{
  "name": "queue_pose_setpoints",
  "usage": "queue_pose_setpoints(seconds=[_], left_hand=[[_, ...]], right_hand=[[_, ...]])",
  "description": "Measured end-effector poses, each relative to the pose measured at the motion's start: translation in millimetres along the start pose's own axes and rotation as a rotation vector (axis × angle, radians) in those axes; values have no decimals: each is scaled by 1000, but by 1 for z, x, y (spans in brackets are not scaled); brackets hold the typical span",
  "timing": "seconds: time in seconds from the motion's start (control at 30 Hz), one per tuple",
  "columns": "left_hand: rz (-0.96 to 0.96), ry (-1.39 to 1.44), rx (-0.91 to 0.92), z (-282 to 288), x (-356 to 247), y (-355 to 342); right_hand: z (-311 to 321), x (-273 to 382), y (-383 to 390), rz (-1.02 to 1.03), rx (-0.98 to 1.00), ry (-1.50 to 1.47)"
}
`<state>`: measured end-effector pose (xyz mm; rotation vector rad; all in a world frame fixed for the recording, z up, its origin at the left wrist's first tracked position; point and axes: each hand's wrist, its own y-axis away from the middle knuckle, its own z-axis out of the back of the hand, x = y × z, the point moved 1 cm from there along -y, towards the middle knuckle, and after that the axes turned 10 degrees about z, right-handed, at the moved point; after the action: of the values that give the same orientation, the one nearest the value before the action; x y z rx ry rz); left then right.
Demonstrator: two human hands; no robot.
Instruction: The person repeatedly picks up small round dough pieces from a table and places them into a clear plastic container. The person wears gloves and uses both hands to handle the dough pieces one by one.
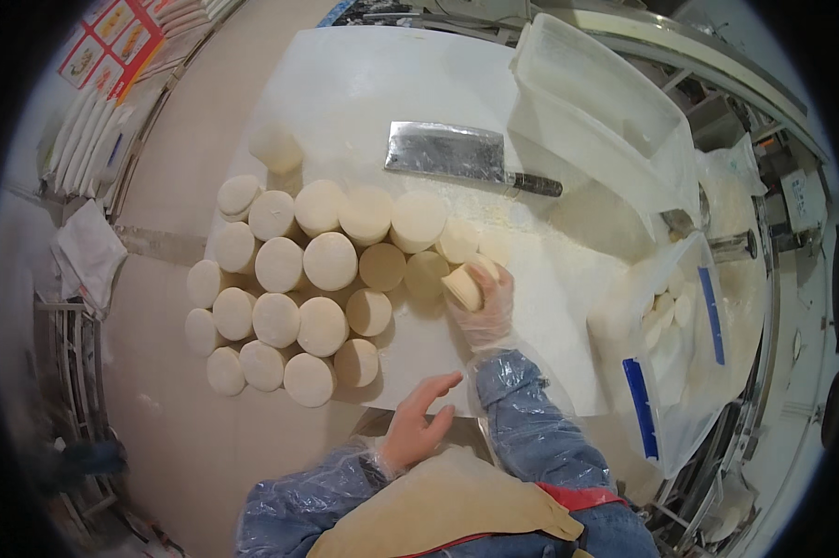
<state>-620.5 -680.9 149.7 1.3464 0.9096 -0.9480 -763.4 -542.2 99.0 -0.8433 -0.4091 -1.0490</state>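
Several stacks of round, pale dough wrappers [276,264] stand close together on a white board. My right hand [490,302], in a clear plastic glove, is closed around a small stack of wrappers [462,289] at the right end of the group. That stack is tilted, its round face turned to the left. Just behind the hand sit more pale rounds [458,240]. By the front edge of the board my left hand [419,428] hovers with nothing in it, thumb and fingers apart; it looks bare, with clear plastic over the sleeve.
A cleaver [446,152] lies flat beyond the stacks, its dark handle pointing right. At the back right rests a large translucent tub [615,102]. Nearer on the right, an open plastic bag with blue strips [641,409] holds pale rounds. White packages [89,139] are piled far left.
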Motion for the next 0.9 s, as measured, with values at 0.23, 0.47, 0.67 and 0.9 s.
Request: queue_pose_setpoints(seconds=[0.23,0.47,0.67,0.9], left_hand=[[189,46,-120,14,1,5],[94,-11,-46,2,-4,5],[232,-28,-155,12,2,8],[-11,3,-86,-13,-5,-7]], right_hand=[[31,-14,20,-142,-4,-138],[25,-23,21,-70,66,118],[51,-30,34,-188,-32,318],[54,-48,35,-192,-146,95]])
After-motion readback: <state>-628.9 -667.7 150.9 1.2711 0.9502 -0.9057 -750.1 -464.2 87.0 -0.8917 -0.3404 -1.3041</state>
